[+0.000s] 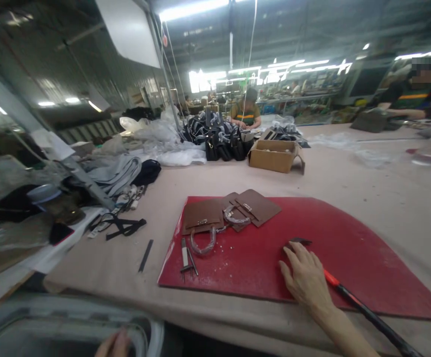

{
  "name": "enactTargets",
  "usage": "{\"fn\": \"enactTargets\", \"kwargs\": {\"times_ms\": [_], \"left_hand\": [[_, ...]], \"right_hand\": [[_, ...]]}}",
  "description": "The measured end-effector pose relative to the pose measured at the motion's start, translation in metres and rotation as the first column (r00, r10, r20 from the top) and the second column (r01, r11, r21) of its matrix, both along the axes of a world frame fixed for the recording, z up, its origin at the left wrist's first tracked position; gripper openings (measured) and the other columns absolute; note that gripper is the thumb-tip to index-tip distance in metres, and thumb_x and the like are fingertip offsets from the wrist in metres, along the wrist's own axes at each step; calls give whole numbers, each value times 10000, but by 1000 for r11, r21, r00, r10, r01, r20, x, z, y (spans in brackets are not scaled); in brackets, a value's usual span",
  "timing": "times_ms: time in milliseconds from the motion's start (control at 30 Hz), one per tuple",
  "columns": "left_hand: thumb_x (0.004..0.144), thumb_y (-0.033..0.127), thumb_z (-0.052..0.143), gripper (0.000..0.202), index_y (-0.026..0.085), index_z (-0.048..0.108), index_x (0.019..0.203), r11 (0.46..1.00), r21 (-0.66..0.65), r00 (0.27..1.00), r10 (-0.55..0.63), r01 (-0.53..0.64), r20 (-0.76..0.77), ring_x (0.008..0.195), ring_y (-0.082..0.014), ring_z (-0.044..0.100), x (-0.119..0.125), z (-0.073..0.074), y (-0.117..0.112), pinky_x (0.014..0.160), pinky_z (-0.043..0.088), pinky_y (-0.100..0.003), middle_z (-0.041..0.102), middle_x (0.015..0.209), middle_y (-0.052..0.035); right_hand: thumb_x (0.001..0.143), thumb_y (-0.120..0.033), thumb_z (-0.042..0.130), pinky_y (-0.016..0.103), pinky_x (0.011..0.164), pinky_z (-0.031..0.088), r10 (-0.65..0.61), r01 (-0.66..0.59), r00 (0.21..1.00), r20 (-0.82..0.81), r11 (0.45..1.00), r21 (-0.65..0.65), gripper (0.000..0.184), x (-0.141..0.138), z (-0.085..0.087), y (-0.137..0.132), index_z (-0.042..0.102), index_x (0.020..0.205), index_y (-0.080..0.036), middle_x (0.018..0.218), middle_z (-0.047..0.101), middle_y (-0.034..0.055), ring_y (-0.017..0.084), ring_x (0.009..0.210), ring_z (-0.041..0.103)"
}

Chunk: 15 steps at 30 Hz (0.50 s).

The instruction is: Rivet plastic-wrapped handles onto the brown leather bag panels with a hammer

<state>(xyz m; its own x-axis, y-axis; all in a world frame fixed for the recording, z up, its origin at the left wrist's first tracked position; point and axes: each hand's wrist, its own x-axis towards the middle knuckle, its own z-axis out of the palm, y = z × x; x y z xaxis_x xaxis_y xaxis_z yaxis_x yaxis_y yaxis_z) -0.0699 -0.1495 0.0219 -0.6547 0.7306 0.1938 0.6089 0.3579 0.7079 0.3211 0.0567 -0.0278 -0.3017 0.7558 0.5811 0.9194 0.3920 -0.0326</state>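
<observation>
My right hand [306,277] lies flat on a red mat [349,248], fingers stretched out, fingertips touching a small dark leather piece [299,241]. A tool with a red and black handle [364,310] lies just right of that hand. Only the fingertips of my left hand [114,344] show at the bottom edge, on the rim of a grey bin [70,322]; their state is unclear. On the mat's far left lie brown leather bag panels [230,210] with wrapped handles [204,243] and small metal tools [186,258].
Black straps [121,227] and a thin black strip [145,255] lie left of the mat. A cardboard box [275,154] and black bags [223,141] stand farther back. People work at the far end and at the right. Clutter fills the left side.
</observation>
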Motion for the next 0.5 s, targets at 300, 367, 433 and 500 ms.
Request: {"fn": "enactTargets", "kwargs": {"times_ms": [300,367,433,500], "left_hand": [[902,206,577,85,177,653,928,780,-241,652,-618,577,-439,1014,-239,658,52,-1,173,1053,464,-447,698,991,-83],[860,112,594,76,166,644,878,735,-403,575,-677,545,-458,1017,-236,654,62,-1,186,1117,386,-463,694,954,-86],[860,82,569,101,157,636,845,730,-489,601,-677,477,-424,962,-230,666,66,0,193,1058,420,-428,695,910,-97],[912,131,517,139,161,625,831,753,-503,671,-634,424,-385,882,-224,671,62,12,201,893,477,-362,697,876,-102]], "right_hand": [[981,-325,424,448,884,499,-112,112,994,7,994,-1,403,22,-15,10,566,1296,-118,1333,583,196,316,1123,611],[975,-317,439,450,891,494,-120,120,993,-7,993,-13,397,20,-14,8,559,1306,-132,1338,580,191,318,1133,605],[971,-305,449,454,909,486,-122,121,992,-22,992,-42,398,17,-10,6,557,1312,-131,1346,575,193,321,1145,597],[968,-298,454,466,929,476,-125,121,991,-40,990,-75,407,16,-7,4,559,1320,-122,1354,568,201,328,1153,587]]}}
